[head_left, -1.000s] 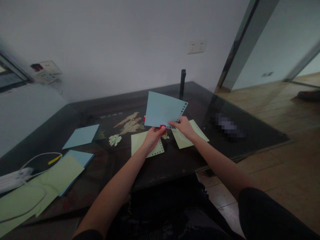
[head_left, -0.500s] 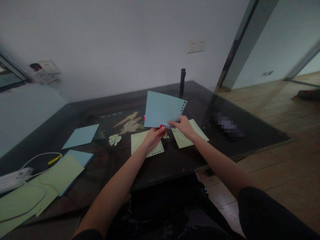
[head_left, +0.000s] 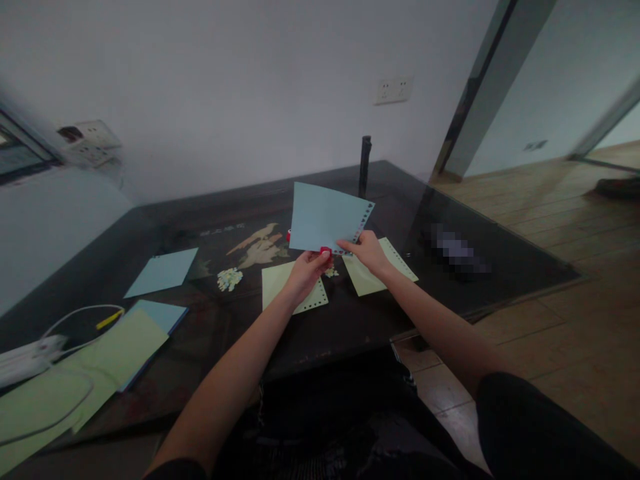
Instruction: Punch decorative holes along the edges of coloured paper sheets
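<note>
A light blue sheet of paper point(head_left: 325, 217) is held up above the table, with a row of punched holes down its right edge and more along its lower edge. My left hand point(head_left: 306, 272) is closed on a small red paper punch point(head_left: 326, 252) at the sheet's lower edge. Thumb and fingers of my right hand point(head_left: 369, 252) pinch the sheet's lower right corner. Below lie two pale yellow-green sheets, one on the left point(head_left: 277, 283) and one on the right point(head_left: 367, 283), both with punched edges. Small paper bits point(head_left: 331, 271) lie between them.
On the dark table point(head_left: 240, 347), a pile of paper bits point(head_left: 229, 279) lies left of centre. A blue sheet point(head_left: 163, 272), stacked yellow-green paper point(head_left: 125, 347) and a white power strip point(head_left: 30, 360) are at the left. A black upright post point(head_left: 365, 167) stands behind; a blurred-out object point(head_left: 455, 250) lies right.
The sheet's lower edge has shifted up slightly at the red punch. Both hands keep nearly the same place and grip.
</note>
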